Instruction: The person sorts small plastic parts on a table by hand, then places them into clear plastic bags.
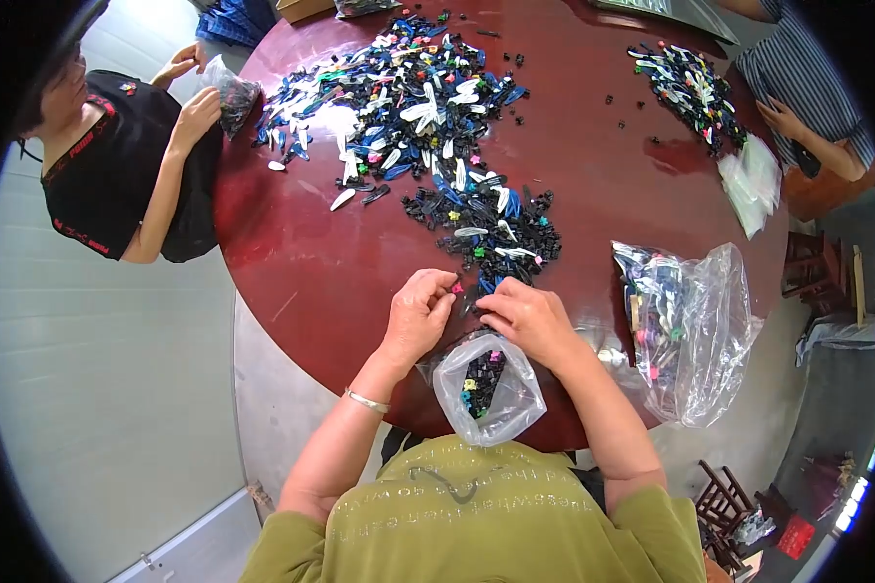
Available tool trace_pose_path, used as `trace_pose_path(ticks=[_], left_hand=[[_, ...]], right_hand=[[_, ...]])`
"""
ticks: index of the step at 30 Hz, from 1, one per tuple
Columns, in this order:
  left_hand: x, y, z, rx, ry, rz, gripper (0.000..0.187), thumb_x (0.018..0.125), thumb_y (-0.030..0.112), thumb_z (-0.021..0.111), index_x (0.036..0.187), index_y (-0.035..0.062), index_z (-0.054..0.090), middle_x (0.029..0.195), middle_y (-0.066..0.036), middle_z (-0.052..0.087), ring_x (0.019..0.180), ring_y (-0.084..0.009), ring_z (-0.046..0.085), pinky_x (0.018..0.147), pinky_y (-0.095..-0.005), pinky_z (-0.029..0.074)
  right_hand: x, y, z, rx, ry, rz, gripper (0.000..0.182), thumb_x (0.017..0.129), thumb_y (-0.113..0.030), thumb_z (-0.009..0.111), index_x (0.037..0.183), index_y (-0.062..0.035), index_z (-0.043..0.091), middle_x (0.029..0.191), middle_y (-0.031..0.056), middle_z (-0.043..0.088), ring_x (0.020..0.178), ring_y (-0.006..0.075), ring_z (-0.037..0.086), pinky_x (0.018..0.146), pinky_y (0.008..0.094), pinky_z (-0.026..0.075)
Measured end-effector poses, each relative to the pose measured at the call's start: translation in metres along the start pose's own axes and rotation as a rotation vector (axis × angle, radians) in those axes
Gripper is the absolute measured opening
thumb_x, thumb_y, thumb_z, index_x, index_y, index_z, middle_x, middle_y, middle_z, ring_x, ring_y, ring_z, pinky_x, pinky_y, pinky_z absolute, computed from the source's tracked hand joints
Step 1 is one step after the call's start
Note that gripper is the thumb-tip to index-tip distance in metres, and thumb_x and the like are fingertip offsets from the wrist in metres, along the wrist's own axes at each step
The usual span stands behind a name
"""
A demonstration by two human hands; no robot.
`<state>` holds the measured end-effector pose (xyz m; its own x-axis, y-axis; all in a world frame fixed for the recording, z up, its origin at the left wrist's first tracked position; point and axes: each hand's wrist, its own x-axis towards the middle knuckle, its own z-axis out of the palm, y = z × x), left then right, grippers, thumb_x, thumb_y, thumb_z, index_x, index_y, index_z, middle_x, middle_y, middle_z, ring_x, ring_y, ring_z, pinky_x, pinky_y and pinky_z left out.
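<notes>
My left hand (423, 316) is closed in a pinch, with a small pink hair clip (457, 289) at its fingertips. Opposite it, my right hand (530, 316) has its fingers curled together at the near end of the hair clip pile (501, 228); what they grip is hidden. Small black claw clips and longer blue and white snap clips make up this part of the pile. Below both hands, a clear plastic bag (525, 413) gapes open at the table edge. Black claw clips (483, 379) and a few coloured ones show inside it.
A filled plastic bag (690, 330) lies at my right on the red round table (593, 185). The main clip heap (399, 97) spreads farther back. A co-worker (117, 165) at left holds a bag (233, 97). Another person (807, 97) sits beside a smaller pile (690, 92) and plastic bags (752, 185).
</notes>
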<state>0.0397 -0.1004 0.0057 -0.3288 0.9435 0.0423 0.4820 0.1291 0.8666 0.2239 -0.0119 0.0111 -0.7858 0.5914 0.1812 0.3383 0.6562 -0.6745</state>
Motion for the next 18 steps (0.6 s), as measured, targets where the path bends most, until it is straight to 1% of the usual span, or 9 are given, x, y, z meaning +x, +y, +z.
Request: trace_pose_path(ticks=[1, 4, 7, 10, 11, 13, 14, 16, 18], left_hand=[[0.0, 0.0, -0.001, -0.001, -0.01, -0.012, 0.022, 0.082, -0.007, 0.063, 0.103, -0.001, 0.065, 0.096, -0.007, 0.063, 0.075, -0.0097, 0.062, 0.067, -0.0238, 0.052], [0.001, -0.003, 0.0, -0.004, 0.0, -0.006, 0.022, 0.079, -0.005, 0.064, 0.1, -0.0002, 0.064, 0.095, -0.01, 0.063, 0.069, -0.0159, 0.062, 0.062, -0.0282, 0.052], [0.002, -0.006, 0.001, -0.041, 0.012, 0.001, 0.022, 0.078, -0.005, 0.064, 0.099, 0.0, 0.064, 0.095, -0.01, 0.063, 0.069, -0.0158, 0.062, 0.062, -0.0283, 0.052], [0.001, -0.004, 0.001, -0.034, 0.015, 0.001, 0.022, 0.078, -0.004, 0.065, 0.1, 0.0008, 0.064, 0.095, -0.01, 0.063, 0.069, -0.0168, 0.063, 0.062, -0.0289, 0.052], [0.001, -0.001, 0.001, -0.014, 0.004, -0.006, 0.022, 0.078, -0.004, 0.065, 0.1, 0.0011, 0.064, 0.095, -0.01, 0.063, 0.07, -0.0174, 0.063, 0.062, -0.0294, 0.052], [0.002, 0.006, 0.001, 0.025, -0.02, -0.021, 0.023, 0.078, -0.003, 0.066, 0.101, 0.0016, 0.064, 0.095, -0.011, 0.063, 0.07, -0.0186, 0.064, 0.063, -0.0302, 0.053], [0.003, 0.006, 0.003, 0.074, -0.019, 0.029, 0.023, 0.079, -0.003, 0.066, 0.101, 0.0019, 0.064, 0.094, -0.011, 0.063, 0.071, -0.0194, 0.064, 0.063, -0.0307, 0.053], [0.005, 0.007, 0.005, 0.175, -0.02, 0.132, 0.023, 0.079, -0.002, 0.066, 0.101, 0.0024, 0.064, 0.092, -0.011, 0.063, 0.072, -0.0209, 0.065, 0.064, -0.0317, 0.053], [0.006, 0.005, 0.007, 0.15, -0.015, 0.158, 0.025, 0.081, -0.005, 0.065, 0.105, 0.0013, 0.064, 0.093, -0.008, 0.065, 0.071, -0.0144, 0.064, 0.064, -0.0277, 0.052]], right_hand=[[0.001, 0.001, 0.004, -0.048, 0.023, -0.048, 0.015, 0.078, -0.021, 0.073, 0.092, -0.0154, 0.069, 0.084, 0.0026, 0.058, 0.071, 0.0243, 0.065, 0.059, 0.0387, 0.053], [0.001, 0.0, 0.01, -0.124, 0.043, -0.057, 0.014, 0.079, -0.022, 0.072, 0.09, -0.014, 0.069, 0.082, 0.0037, 0.057, 0.069, 0.0249, 0.065, 0.058, 0.0383, 0.053], [-0.001, 0.0, 0.008, -0.042, 0.086, -0.028, 0.014, 0.079, -0.02, 0.073, 0.09, -0.0116, 0.069, 0.082, 0.005, 0.059, 0.065, 0.0229, 0.064, 0.056, 0.0365, 0.052], [-0.004, -0.001, -0.002, 0.327, 0.147, 0.153, 0.014, 0.078, -0.012, 0.074, 0.091, -0.0087, 0.07, 0.079, 0.0046, 0.06, 0.061, 0.0158, 0.061, 0.053, 0.0303, 0.048], [-0.006, -0.004, -0.009, 0.487, 0.18, 0.227, 0.015, 0.076, -0.005, 0.075, 0.09, -0.0049, 0.07, 0.076, 0.0022, 0.06, 0.059, 0.0079, 0.055, 0.052, 0.0239, 0.043], [-0.008, -0.016, -0.03, 0.628, 0.2, 0.296, 0.015, 0.076, -0.003, 0.075, 0.089, -0.0034, 0.069, 0.074, 0.0005, 0.059, 0.058, 0.0055, 0.052, 0.052, 0.0216, 0.041], [-0.009, -0.021, -0.04, 0.698, 0.211, 0.329, 0.015, 0.075, -0.003, 0.076, 0.089, -0.0027, 0.069, 0.073, -0.0003, 0.058, 0.058, 0.0043, 0.05, 0.052, 0.0205, 0.04], [-0.011, -0.035, -0.061, 0.697, 0.097, 0.212, 0.015, 0.075, -0.003, 0.077, 0.088, -0.002, 0.069, 0.074, -0.0006, 0.058, 0.057, 0.0038, 0.049, 0.052, 0.02, 0.039], [-0.009, -0.054, -0.081, 0.701, -0.05, 0.105, 0.016, 0.075, -0.003, 0.077, 0.089, -0.0025, 0.07, 0.075, -0.0004, 0.059, 0.057, 0.0039, 0.05, 0.052, 0.0201, 0.039]])
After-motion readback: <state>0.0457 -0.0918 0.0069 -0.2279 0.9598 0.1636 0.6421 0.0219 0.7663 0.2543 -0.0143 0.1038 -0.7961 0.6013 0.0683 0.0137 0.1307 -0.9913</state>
